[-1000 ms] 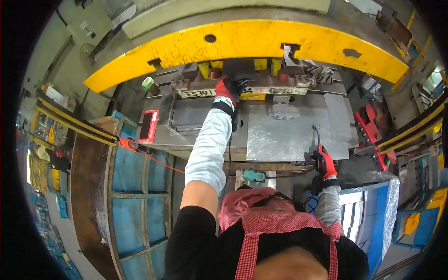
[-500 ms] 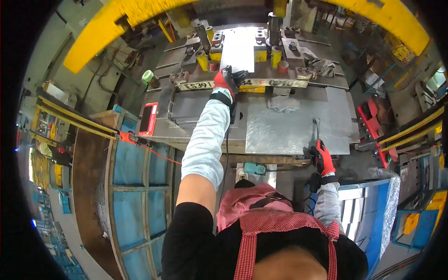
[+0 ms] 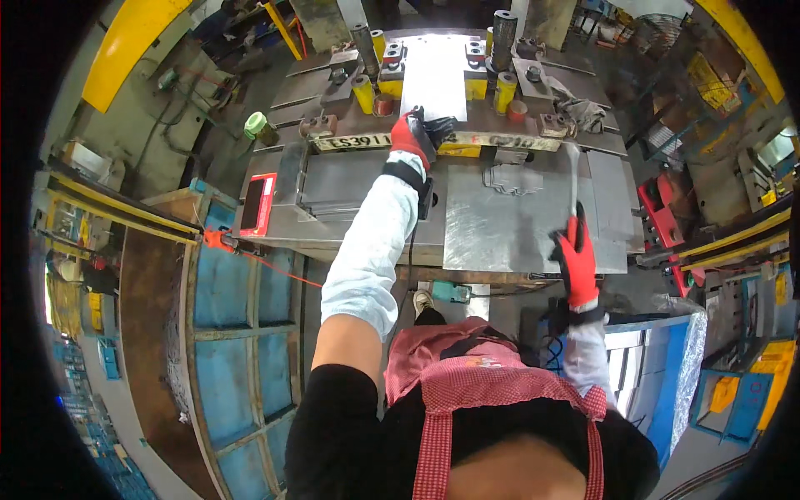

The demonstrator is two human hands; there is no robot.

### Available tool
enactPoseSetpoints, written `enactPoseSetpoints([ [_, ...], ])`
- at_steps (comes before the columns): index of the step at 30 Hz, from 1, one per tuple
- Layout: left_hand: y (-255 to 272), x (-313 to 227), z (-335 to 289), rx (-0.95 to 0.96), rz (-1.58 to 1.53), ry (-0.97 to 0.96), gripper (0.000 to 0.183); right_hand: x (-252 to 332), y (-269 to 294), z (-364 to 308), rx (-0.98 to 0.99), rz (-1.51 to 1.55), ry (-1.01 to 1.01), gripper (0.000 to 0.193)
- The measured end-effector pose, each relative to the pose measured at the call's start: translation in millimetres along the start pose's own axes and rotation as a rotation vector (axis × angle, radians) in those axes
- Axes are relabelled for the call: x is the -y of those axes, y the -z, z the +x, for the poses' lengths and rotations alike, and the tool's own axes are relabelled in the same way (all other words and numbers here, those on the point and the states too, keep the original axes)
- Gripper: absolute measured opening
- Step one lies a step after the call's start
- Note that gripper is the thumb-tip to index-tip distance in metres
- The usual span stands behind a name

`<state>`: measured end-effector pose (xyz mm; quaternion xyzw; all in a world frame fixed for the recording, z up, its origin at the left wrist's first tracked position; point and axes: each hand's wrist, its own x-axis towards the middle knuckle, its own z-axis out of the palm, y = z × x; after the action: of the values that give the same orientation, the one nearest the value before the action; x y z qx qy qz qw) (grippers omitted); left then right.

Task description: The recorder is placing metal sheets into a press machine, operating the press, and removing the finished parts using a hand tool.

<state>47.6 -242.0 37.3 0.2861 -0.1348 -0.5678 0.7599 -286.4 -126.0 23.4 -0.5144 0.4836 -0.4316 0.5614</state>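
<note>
Slim metal tool (image 3: pixel 574 177), slightly blurred, juts forward from the right hand (image 3: pixel 578 260), above the right part of a large grey metal sheet (image 3: pixel 492 237) on the bench. That hand wears a red and black glove, its fingers curled round the tool's near end. Farther left, the left hand (image 3: pixel 411 140), gloved alike, is at the front bar (image 3: pixel 354 142) of the die; dark shapes beside it blend with its fingers, so I cannot tell whether they are spread or pinching something. Just beyond it a bright flat plate (image 3: pixel 434 75) lies between yellow cylinders (image 3: pixel 363 94). Small thin pieces (image 3: pixel 512 178) lie on the grey sheet, near its back edge. Left of the left sleeve, a holder has grey plates (image 3: pixel 346 179) in it, and beside that lies a red-bordered dark panel (image 3: pixel 257 204). A green-capped bottle (image 3: pixel 257 126) stands farther left; a crumpled grey cloth (image 3: pixel 582 114) lies back right.
</note>
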Motion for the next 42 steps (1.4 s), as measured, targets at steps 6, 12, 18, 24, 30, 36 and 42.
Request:
enactPoseSetpoints([
  [6,9.6,-5.8,7.8,-0.058,-0.014,0.128,0.043,94.6,-120.9,139.1,0.388,0.065,0.168,0.046],
  [12,3.3,4.3,11.7,-0.051,-0.003,0.216,0.037,119.0,-179.4,250.1,0.402,-0.109,-0.069,0.022],
  [18,40.7,-3.6,14.3,0.068,-0.148,0.319,0.047,101.8,-122.2,137.5,0.333,0.025,0.274,0.044],
  [24,40.4,-4.6,6.7,0.095,0.022,0.313,0.046,3.4,-4.2,23.4,0.129,0.066,-0.166,0.055],
  [30,9.4,2.7,13.4,0.129,-0.061,0.206,0.038,-57.3,-14.4,37.5,-0.101,0.017,-0.394,0.033],
  [36,3.7,-12.6,66.1,0.023,0.003,0.258,0.039,-43.6,-26.8,27.2,0.018,0.026,-0.238,0.049],
  [42,14.1,3.9,79.9,0.091,0.031,0.094,0.040,-35.1,-15.1,5.7,-0.030,0.118,-0.346,0.053],
])
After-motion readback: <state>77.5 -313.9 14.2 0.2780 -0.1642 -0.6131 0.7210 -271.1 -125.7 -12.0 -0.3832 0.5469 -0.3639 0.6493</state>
